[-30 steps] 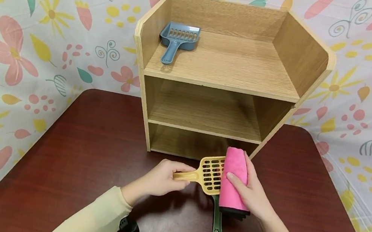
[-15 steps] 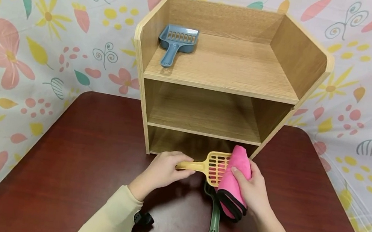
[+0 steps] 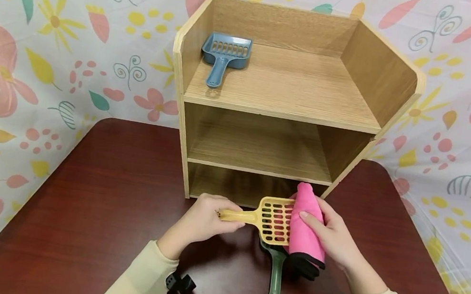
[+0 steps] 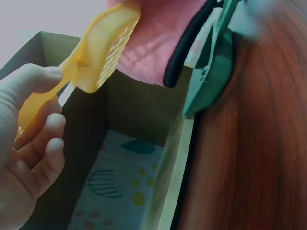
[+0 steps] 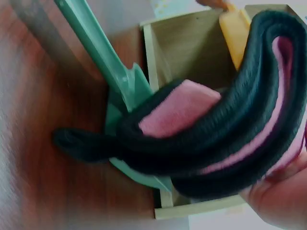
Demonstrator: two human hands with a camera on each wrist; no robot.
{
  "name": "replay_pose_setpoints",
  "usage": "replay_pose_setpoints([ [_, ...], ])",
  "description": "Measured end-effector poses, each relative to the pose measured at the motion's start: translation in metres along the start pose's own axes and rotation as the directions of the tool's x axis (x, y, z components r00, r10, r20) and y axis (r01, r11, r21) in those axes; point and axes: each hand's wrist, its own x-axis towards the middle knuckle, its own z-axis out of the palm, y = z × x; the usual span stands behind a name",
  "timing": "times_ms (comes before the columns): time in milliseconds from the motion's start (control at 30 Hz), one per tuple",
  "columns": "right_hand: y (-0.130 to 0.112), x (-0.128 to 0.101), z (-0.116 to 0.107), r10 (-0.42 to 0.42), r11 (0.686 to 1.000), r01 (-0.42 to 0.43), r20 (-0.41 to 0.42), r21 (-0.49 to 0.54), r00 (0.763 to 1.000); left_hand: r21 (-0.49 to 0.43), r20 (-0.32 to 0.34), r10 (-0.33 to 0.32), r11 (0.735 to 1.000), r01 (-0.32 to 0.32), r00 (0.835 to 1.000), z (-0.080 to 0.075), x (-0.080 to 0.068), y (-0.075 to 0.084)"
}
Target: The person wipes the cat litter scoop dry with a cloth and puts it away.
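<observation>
My left hand (image 3: 206,220) grips the handle of a yellow slotted litter scoop (image 3: 273,220), its head pointing right. In my right hand (image 3: 334,236) is a folded pink cloth (image 3: 306,226) with black edging, held against the right end of the scoop's head and covering part of it. Below both, a green scoop (image 3: 275,276) lies on the table, its head partly hidden under the yellow scoop and the cloth. The left wrist view shows thumb and fingers around the yellow handle (image 4: 41,103), with the cloth (image 4: 158,38) beyond the scoop's head.
A wooden shelf unit (image 3: 282,116) stands on the dark red table (image 3: 93,228) just beyond the hands. On its top level, at the left, sits a blue scoop (image 3: 223,57) on a matching tray. A flowered fabric backdrop (image 3: 54,65) surrounds the table.
The cloth tilted over the yellow scoop's head, then came back more upright and slightly to the right. The yellow scoop moved a little right with it; both hands keep their hold.
</observation>
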Motion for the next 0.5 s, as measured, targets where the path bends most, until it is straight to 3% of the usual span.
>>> replay_pose_setpoints([
  [133, 0.0, 0.004, -0.008, -0.065, 0.995, 0.072, 0.097, -0.064, 0.993, -0.071, 0.018, -0.046, 0.996, 0.047, 0.999, -0.003, 0.0, 0.004],
  [367, -0.009, 0.01, -0.011, -0.086, 0.98, 0.125, 0.24, -0.155, 0.967, -0.127, 0.058, -0.083, 0.988, 0.09, 0.995, -0.007, 0.001, 0.011],
  [500, -0.015, 0.014, -0.007, -0.146, 0.944, 0.222, 0.295, -0.244, 0.944, -0.118, 0.084, -0.07, 0.99, 0.079, 0.994, -0.008, 0.001, 0.013],
])
